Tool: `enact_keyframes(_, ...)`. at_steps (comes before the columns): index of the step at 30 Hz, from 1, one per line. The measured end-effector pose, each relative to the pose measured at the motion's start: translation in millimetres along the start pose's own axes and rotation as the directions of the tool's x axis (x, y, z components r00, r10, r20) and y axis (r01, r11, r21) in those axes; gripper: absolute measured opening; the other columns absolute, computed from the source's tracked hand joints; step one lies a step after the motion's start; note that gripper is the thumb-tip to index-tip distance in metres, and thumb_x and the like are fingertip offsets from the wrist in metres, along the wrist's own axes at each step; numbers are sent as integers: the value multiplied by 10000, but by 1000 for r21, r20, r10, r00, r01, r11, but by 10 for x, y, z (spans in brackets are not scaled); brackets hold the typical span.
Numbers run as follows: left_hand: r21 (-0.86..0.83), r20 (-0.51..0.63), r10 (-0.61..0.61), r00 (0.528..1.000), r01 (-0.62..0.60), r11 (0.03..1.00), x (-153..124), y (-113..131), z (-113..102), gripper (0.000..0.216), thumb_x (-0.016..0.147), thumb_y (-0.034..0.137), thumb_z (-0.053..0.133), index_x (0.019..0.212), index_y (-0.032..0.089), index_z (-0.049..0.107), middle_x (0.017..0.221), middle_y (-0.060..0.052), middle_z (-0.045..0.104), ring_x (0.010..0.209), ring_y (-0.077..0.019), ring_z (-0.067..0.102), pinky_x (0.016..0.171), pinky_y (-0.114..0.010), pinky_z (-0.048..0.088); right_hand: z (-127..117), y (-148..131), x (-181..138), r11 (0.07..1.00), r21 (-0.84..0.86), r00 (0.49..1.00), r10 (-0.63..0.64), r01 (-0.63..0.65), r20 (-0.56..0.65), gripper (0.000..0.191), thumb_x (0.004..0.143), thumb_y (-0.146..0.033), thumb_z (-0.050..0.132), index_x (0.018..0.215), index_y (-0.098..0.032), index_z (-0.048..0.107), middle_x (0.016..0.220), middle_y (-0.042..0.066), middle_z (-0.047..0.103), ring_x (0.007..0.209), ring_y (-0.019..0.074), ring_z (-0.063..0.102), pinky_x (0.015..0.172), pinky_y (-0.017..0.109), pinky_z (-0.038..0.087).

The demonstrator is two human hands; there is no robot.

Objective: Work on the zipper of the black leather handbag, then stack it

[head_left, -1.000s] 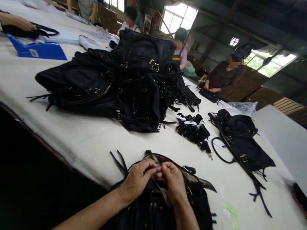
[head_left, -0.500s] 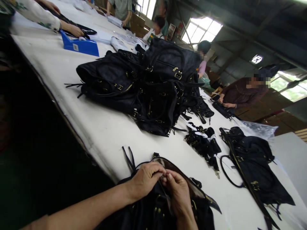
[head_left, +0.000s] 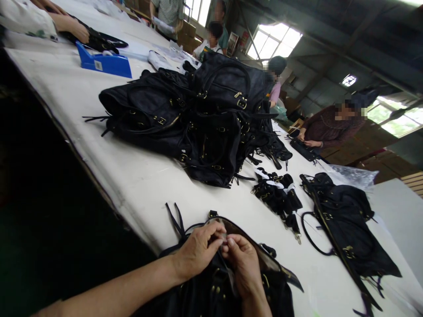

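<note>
A black handbag with gold studs (head_left: 214,286) lies open at the near table edge, its tan lining showing at the mouth. My left hand (head_left: 198,251) and my right hand (head_left: 243,264) meet over the opening, fingertips pinched together on a small part at the bag's rim that I cannot make out. Both hands rest on the bag.
A tall heap of black bags (head_left: 198,119) fills the middle of the white table (head_left: 132,176). Bundled straps (head_left: 277,193) and another black bag (head_left: 346,220) lie to the right. A blue tray (head_left: 105,64) sits far left. Several other people work along the table.
The view swung left and then settled. My hands stay pinched at the bag's mouth, fingers shifting only slightly.
</note>
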State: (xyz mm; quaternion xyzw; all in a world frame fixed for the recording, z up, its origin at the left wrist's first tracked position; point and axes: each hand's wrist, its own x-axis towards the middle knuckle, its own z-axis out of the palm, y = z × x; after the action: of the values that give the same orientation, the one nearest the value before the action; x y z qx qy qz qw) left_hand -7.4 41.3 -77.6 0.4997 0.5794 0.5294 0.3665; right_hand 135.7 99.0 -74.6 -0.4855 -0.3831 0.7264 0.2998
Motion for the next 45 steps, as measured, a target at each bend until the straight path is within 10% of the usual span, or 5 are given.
enact_keyframes(45,78,-30,-89,996,91,993,31,19,65,162,779,110,481,660,211,435,641,45,542,604,-116,521,609,-238,386,22,93,11,915,-302,963,-265,269,55,252,766,-385,702,692,-165,605,596,-19,584,566,108,506,570,219,425)
